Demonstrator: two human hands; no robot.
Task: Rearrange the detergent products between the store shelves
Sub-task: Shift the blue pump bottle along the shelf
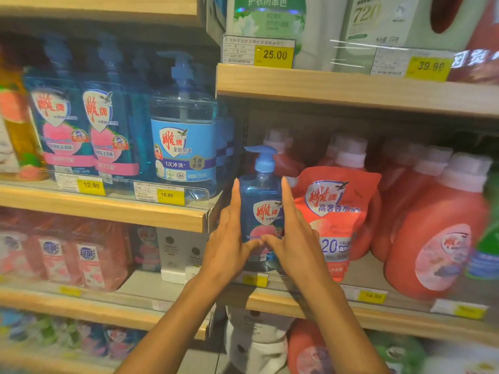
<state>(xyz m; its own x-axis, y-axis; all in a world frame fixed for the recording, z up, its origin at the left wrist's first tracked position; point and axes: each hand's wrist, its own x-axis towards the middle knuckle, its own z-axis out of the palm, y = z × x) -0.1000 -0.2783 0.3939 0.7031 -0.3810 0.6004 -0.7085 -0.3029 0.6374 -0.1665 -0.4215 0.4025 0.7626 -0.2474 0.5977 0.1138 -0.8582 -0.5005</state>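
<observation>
Two bare forearms come up from the bottom of the view, and the left hand [229, 238] and right hand [294, 238] meet on a blue pump bottle [260, 201]. One hand is on each side, forefingers straight up along the bottle's flanks, thumbs reaching across the front label until their tips touch. The hands are pressed flat against it rather than wrapped around it; the other fingers are hidden behind. The bottle stands upright at the far left end of the middle shelf [297, 302] of the right-hand unit, with its base down at the front edge, where a yellow price tag [255, 280] sits just below. Whether it rests fully on the board I cannot tell. Touching its right side is a red refill pouch [337, 209] with blue lettering. Behind and to the right are red jugs [437, 238] with white caps, blurred toward the edge. On the left-hand unit, a row of blue pump bottles [81, 125] lines the upper shelf, ending in a larger clear-blue pump bottle [183, 141], above tags reading 12.90 [91, 185] and 15.80 [167, 195]. One level down are blurred pink bottles [89, 255] and white containers [181, 255]. Up top on the right is pale green packaging [270, 17], with tags showing 25.00 [275, 54] and 39.90 [429, 66].
</observation>
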